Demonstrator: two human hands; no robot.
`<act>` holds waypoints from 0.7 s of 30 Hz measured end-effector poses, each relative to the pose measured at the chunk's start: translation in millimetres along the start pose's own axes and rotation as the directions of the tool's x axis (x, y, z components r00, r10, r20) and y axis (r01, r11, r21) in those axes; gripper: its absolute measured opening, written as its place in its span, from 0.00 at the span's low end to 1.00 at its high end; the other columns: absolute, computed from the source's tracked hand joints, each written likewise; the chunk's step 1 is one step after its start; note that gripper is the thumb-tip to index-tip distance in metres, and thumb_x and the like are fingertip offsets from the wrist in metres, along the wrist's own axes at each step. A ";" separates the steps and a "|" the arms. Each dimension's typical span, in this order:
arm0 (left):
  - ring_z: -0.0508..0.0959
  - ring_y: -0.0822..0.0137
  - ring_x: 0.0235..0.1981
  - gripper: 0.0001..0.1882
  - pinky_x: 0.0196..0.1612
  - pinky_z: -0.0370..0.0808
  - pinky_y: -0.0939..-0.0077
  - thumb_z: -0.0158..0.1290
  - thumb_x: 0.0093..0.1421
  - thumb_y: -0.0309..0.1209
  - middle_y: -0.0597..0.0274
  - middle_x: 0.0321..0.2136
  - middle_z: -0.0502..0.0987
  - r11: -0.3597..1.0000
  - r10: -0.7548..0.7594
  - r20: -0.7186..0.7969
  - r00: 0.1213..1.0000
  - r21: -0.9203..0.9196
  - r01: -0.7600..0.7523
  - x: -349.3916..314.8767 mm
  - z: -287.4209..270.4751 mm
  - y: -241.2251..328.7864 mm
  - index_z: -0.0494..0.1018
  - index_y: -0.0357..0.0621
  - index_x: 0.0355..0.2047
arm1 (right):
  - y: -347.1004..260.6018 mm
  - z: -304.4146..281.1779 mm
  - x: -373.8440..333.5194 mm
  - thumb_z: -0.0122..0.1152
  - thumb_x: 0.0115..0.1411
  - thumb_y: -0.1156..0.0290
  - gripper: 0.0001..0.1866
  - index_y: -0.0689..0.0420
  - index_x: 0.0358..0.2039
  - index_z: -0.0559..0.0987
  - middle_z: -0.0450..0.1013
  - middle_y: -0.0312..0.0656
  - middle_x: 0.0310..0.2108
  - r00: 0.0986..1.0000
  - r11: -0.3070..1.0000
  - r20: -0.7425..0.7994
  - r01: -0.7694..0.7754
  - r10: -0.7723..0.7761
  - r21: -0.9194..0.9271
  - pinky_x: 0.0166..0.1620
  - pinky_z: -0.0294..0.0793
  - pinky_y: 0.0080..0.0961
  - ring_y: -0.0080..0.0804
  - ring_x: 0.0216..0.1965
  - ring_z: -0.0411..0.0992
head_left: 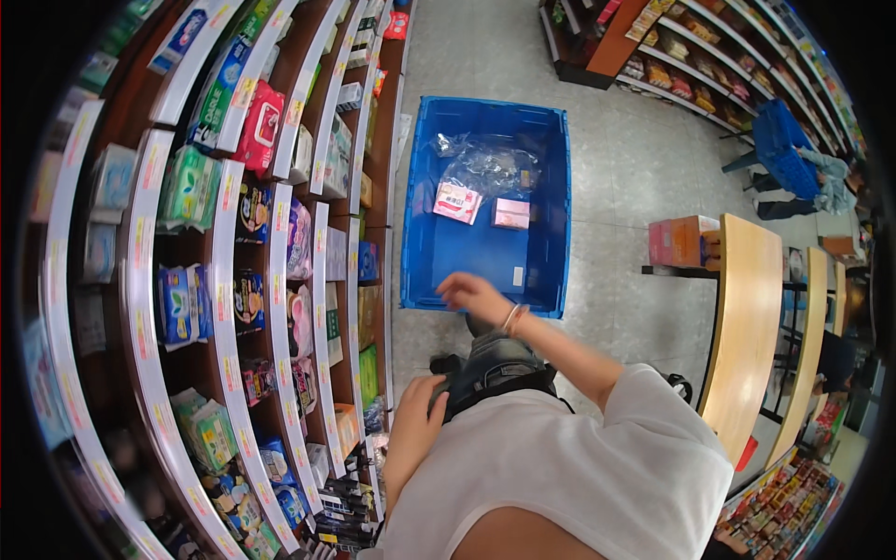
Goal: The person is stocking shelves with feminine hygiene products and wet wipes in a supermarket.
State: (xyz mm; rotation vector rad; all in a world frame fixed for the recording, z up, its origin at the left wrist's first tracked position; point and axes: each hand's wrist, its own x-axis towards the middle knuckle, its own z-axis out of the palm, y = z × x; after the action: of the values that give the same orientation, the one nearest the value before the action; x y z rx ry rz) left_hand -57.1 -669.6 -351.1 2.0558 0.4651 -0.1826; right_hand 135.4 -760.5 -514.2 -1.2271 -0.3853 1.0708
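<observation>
A large blue plastic bin (476, 261) stands on the floor in front of me. In it lie a pink-and-white soft pack (456, 203), a small pink box (511, 214) and crumpled clear plastic wrap (495, 168). My right hand (471, 297) is over the bin's near edge, slightly blurred, its fingers loosely apart with nothing in them. I cannot tell whether it touches the rim. At my waist, my left hand (417, 411) rests against my dark trousers, fingers stretched out and holding nothing.
Tall shelves (140, 215) of packaged goods, such as a red wipes pack (259, 126), run along my left. On the right stand a wooden table (742, 327) and an orange carton (679, 241). Beyond are snack shelves (691, 75), a blue basket (779, 140) and another person (831, 182).
</observation>
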 end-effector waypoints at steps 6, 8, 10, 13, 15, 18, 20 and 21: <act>0.71 0.52 0.40 0.12 0.44 0.66 0.70 0.47 0.55 0.25 0.47 0.36 0.70 0.982 -0.185 -0.024 0.982 0.034 0.186 47.7 -2.0 21.5 0.67 0.34 0.40 | 84.3 -178.0 64.8 0.52 0.43 0.77 0.12 0.61 0.32 0.73 0.69 0.53 0.34 0.907 0.497 -0.362 -0.217 -0.217 -0.840 0.43 0.68 0.39 0.50 0.38 0.68; 0.71 0.52 0.39 0.12 0.44 0.66 0.70 0.47 0.55 0.25 0.47 0.36 0.70 0.959 -0.275 -0.080 0.958 0.044 0.279 53.1 -0.3 23.7 0.67 0.34 0.40 | 95.7 -206.8 79.9 0.53 0.42 0.78 0.21 0.58 0.42 0.68 0.68 0.53 0.35 0.893 0.277 -0.391 -0.326 -0.224 -0.904 0.40 0.69 0.41 0.52 0.37 0.68; 0.72 0.53 0.39 0.12 0.43 0.67 0.69 0.48 0.55 0.25 0.47 0.35 0.71 0.932 -0.351 -0.129 0.928 0.050 0.360 60.3 3.8 24.5 0.67 0.34 0.40 | 118.6 -243.4 90.8 0.55 0.45 0.78 0.23 0.56 0.45 0.66 0.64 0.53 0.40 0.820 0.263 -0.527 -0.470 -0.223 -0.843 0.41 0.70 0.40 0.54 0.36 0.68; 0.71 0.49 0.39 0.12 0.43 0.67 0.66 0.47 0.55 0.26 0.46 0.36 0.70 0.921 -0.376 -0.091 0.922 0.072 0.383 67.7 13.3 27.3 0.67 0.34 0.40 | 111.0 -252.7 112.0 0.54 0.47 0.80 0.24 0.55 0.47 0.66 0.58 0.56 0.47 0.667 0.523 -0.745 -0.639 0.010 -0.565 0.45 0.69 0.38 0.57 0.43 0.66; 0.71 0.48 0.39 0.12 0.43 0.67 0.66 0.48 0.55 0.26 0.46 0.36 0.70 0.911 -0.413 -0.011 0.911 0.014 0.413 73.6 15.2 31.2 0.67 0.34 0.39 | 130.0 -261.4 124.5 0.53 0.47 0.82 0.23 0.55 0.46 0.67 0.57 0.56 0.47 0.668 0.543 -0.744 -0.634 0.024 -0.551 0.45 0.69 0.37 0.57 0.43 0.66; 0.70 0.48 0.39 0.13 0.42 0.67 0.65 0.48 0.54 0.26 0.46 0.35 0.70 0.897 -0.439 -0.052 0.897 0.021 0.441 81.6 13.9 31.6 0.67 0.34 0.40 | 159.0 -274.8 133.6 0.52 0.46 0.84 0.20 0.57 0.42 0.69 0.56 0.57 0.48 0.671 0.556 -0.742 -0.623 0.018 -0.550 0.46 0.68 0.35 0.56 0.43 0.66; 0.70 0.47 0.38 0.13 0.42 0.67 0.64 0.48 0.54 0.25 0.46 0.35 0.70 0.886 -0.454 -0.097 0.886 0.056 0.460 85.5 11.2 35.2 0.67 0.34 0.40 | 174.0 -287.0 134.2 0.53 0.43 0.85 0.17 0.59 0.37 0.71 0.58 0.56 0.46 0.669 0.556 -0.742 -0.607 -0.028 -0.568 0.45 0.68 0.32 0.53 0.43 0.66; 0.70 0.47 0.38 0.13 0.42 0.67 0.64 0.48 0.54 0.25 0.46 0.35 0.70 0.884 -0.459 -0.102 0.882 0.046 0.466 87.7 10.9 36.3 0.67 0.34 0.40 | 183.7 -306.7 136.6 0.53 0.43 0.85 0.17 0.59 0.37 0.71 0.58 0.56 0.46 0.677 0.549 -0.736 -0.605 -0.028 -0.577 0.45 0.68 0.32 0.53 0.43 0.66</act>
State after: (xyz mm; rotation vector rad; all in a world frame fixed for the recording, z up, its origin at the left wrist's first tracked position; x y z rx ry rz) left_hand 38.4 -673.1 -355.1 1.9937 1.0196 -0.3987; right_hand 348.5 -830.1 -824.4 -2.5088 -0.0202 0.6205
